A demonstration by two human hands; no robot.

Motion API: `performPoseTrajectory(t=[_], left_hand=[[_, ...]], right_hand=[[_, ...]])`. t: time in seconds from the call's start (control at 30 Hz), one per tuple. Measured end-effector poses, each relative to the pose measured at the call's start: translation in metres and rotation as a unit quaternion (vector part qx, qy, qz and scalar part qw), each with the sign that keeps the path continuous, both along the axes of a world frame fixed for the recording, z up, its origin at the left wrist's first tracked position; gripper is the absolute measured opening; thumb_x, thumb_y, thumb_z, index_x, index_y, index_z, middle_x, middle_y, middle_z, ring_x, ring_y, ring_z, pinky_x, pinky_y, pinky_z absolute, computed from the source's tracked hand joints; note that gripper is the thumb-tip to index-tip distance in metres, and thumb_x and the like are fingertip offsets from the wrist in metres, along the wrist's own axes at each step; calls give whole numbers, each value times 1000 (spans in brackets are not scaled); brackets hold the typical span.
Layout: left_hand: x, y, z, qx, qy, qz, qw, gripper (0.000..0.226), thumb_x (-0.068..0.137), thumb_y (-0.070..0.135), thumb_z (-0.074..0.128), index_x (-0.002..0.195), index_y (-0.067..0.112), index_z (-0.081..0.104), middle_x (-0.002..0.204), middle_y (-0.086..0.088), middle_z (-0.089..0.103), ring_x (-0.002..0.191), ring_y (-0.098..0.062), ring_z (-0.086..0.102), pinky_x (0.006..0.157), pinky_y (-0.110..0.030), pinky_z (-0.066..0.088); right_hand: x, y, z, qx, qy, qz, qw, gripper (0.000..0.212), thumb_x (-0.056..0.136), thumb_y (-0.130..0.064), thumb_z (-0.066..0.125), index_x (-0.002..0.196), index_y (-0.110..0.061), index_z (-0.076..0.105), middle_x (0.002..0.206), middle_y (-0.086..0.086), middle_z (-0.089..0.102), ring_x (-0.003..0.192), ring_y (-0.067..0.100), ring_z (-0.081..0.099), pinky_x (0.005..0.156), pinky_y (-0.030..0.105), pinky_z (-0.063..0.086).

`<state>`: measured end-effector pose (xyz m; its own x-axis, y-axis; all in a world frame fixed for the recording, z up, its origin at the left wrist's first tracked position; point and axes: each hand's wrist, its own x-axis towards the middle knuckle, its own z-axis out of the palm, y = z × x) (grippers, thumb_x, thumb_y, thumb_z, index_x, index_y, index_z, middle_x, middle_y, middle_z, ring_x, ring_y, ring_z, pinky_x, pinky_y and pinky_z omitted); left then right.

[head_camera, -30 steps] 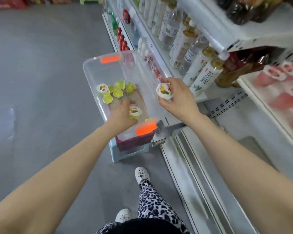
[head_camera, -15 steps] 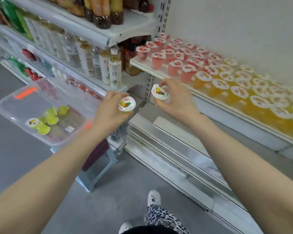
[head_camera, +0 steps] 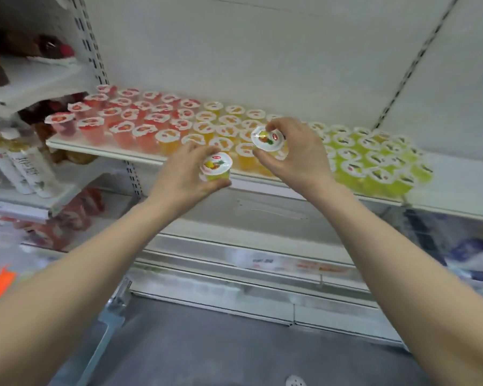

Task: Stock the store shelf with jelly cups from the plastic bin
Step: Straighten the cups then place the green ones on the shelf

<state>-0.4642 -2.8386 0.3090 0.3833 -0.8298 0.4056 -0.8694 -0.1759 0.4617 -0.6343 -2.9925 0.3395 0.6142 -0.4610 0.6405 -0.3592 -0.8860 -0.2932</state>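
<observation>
Holding one jelly cup apiece, the two hands are raised close together, not touching, just in front of the store shelf (head_camera: pixel 463 176).

- Left hand (head_camera: pixel 183 175): fingers and thumb curled round the side of a yellow jelly cup (head_camera: pixel 216 167), upright, fruit-printed lid on top.
- Right hand (head_camera: pixel 300 154): thumb and fingertips pinch the rim of a second jelly cup (head_camera: pixel 268 138), lid tilted toward the camera, carried a little higher than the left hand's cup.
- Store shelf: white board running behind both hands and out to either side, with a bare stretch well to the right of the right hand.
- Red cups (head_camera: pixel 117 122): in rows beyond and to the left of the left hand.
- Orange cups (head_camera: pixel 211 125): in rows directly behind both hands.
- Green cups (head_camera: pixel 374 160): in rows just right of the right hand, reaching the front edge.
- Back panel (head_camera: pixel 262 51): plain white, above the hands, with a slotted upright (head_camera: pixel 91 51) at its left.
- Bottles (head_camera: pixel 25 168): white-labelled, on a neighbouring shelf far left of the left hand; blurred.
- Lower shelving (head_camera: pixel 234 288): white and metal, beneath the hands; blurred.
- Floor (head_camera: pixel 234 352): grey, between the forearms.
</observation>
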Motion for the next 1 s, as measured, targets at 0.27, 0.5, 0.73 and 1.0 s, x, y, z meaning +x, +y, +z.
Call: performPoseTrajectory(t=[0.27, 0.5, 0.73, 1.0], left_hand=[[-121, -127, 23, -48, 12, -61, 997, 63, 72, 54, 77, 126, 27, 61, 121, 2, 59, 118, -17, 50, 92, -24, 34], [-210, -203, 29, -81, 36, -72, 993, 61, 72, 51, 78, 125, 25, 62, 114, 2, 60, 111, -17, 53, 91, -26, 37], [-253, -244, 25, -85, 48, -57, 994, 62, 72, 54, 76, 126, 27, 61, 117, 4, 60, 112, -13, 53, 92, -25, 39], [-263, -244, 26, -78, 39, -59, 994, 61, 74, 52, 76, 127, 26, 60, 120, 3, 58, 114, -15, 53, 95, -30, 41]], right_hand=[[-151, -99, 26, -36, -12, -87, 995, 37, 81, -43, 71, 105, -16, 62, 99, -3, 64, 95, 22, 57, 86, 39, 44], [-261, -180, 23, 19, -39, -133, 990, 36, 78, -43, 70, 102, -20, 56, 97, -4, 61, 92, 20, 55, 79, 33, 41], [-318, -214, -16, 78, -28, -123, 989, 31, 77, -40, 74, 95, -29, 51, 93, -12, 58, 81, 6, 51, 71, 26, 39], [-322, -210, -54, 140, 35, -117, 982, 30, 78, -35, 75, 98, -24, 56, 95, -9, 61, 79, 13, 56, 74, 32, 46]])
